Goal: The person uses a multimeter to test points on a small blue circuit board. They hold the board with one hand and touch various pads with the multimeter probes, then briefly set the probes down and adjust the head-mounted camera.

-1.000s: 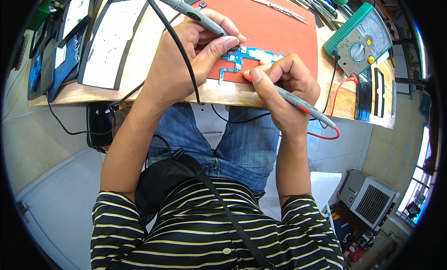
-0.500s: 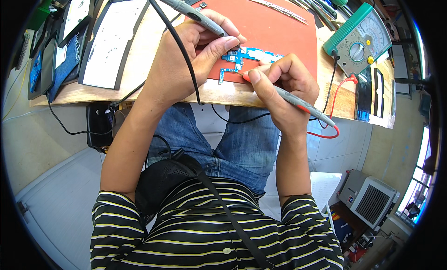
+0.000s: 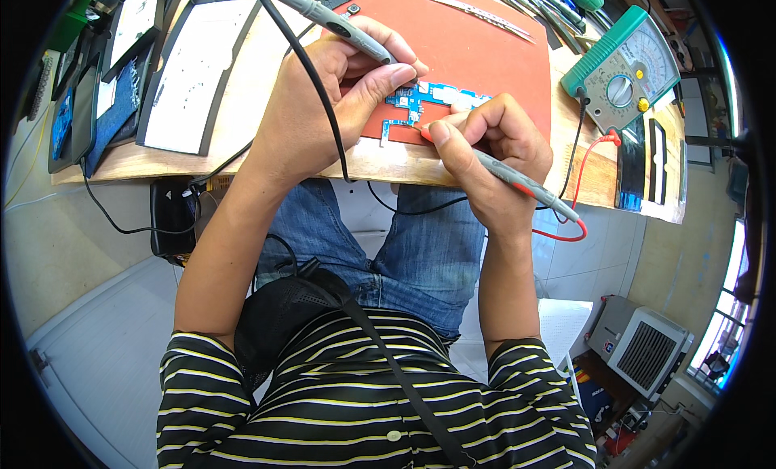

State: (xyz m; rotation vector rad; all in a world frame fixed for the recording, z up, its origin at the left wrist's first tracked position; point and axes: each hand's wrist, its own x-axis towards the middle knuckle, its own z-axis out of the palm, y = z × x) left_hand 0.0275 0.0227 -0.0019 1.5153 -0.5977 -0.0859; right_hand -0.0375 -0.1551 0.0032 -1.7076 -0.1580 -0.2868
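A blue circuit board (image 3: 436, 94) lies on an orange-red mat (image 3: 485, 61). My left hand (image 3: 335, 89) is closed around a grey test probe with a black cable (image 3: 338, 23), its tip down at the board's upper left part. My right hand (image 3: 501, 158) pinches a second test probe, grey and red with a red lead (image 3: 517, 178); its red end points at the board's lower left arm. Whether either tip touches the board is too small to tell. Fingers of my right hand cover the board's right end.
An analog multimeter (image 3: 621, 81) in a green case stands at the right, both leads plugged in. Tweezers (image 3: 477, 14) lie on the mat's far side, with several tools (image 3: 541, 12) behind. White-lined trays (image 3: 194, 73) and phone parts (image 3: 77, 113) sit at the left.
Almost nothing differs. My right hand and its probe have shifted very slightly; the left hand and the board stay in place.
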